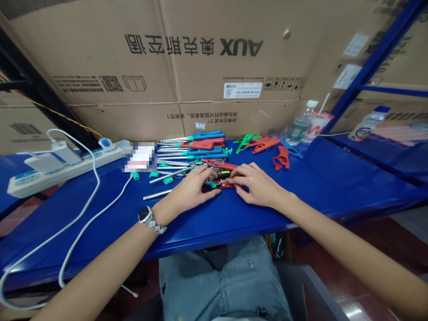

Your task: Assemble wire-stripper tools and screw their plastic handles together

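At the middle of the blue table (200, 223), my left hand (192, 187) and my right hand (256, 183) are both closed on an opened red lighter body (227, 184) with small parts inside. A metal tube (157, 195) sticks out to the left from under my left hand. Just behind the opened body lie a black and yellow tool (224, 174) and a red casing piece (220, 164). Farther back is a pile of long lighters with blue handles (209, 135) and a red handle (199, 145), among metal tubes and green pieces (168, 180).
Green casings (245, 141), orange casings (265, 144) and a red casing (282, 158) lie at the right. Behind them stand a water bottle (299, 129) and a cup (316, 127). A power strip (67, 169) with white cables is at the left. A cardboard wall (200, 89) closes the back.
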The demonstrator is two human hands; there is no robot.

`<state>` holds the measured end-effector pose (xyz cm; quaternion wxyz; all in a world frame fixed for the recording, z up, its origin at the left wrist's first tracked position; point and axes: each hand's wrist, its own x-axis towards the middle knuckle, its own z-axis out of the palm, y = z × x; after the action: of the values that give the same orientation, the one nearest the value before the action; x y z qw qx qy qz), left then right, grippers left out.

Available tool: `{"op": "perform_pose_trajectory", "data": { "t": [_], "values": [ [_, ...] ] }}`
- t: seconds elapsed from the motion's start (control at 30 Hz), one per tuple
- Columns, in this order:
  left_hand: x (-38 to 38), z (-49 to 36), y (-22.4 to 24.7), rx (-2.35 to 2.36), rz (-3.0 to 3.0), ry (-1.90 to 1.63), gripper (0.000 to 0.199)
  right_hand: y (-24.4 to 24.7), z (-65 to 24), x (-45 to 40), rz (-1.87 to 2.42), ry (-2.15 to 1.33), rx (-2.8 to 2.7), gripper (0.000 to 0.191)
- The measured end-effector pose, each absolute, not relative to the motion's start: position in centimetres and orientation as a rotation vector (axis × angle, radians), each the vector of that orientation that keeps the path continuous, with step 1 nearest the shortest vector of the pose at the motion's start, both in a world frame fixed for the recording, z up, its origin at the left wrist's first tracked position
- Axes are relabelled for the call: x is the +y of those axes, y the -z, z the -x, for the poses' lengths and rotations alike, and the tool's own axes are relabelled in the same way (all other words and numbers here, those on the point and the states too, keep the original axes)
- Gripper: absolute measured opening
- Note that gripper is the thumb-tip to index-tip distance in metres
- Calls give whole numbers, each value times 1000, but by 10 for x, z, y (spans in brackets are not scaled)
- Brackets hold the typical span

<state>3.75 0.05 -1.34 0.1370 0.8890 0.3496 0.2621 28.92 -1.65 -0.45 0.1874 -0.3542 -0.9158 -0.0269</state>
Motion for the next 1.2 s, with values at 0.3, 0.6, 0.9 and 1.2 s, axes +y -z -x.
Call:
{"op": "perform_pose_trajectory", "data": {
  "t": [0.3, 0.6, 0.9, 1.2],
  "values": [
    [1, -29, 9, 939, -2811, -622, 30, 2, -282, -26, 1038, 201, -2586, 24],
    [2, -21, 8, 952, -2760, -722, 21, 0, -267, -20, 1121, 329, -2582, 27],
    [17, -11, 12, 926, -2838, -644, 24, -1, -265, -20, 1132, 254, -2629, 27],
    [6, -17, -4, 965, -3110, -392, 36, -2, -264, -21, 1147, 327, -2666, 28]
  ]
}}
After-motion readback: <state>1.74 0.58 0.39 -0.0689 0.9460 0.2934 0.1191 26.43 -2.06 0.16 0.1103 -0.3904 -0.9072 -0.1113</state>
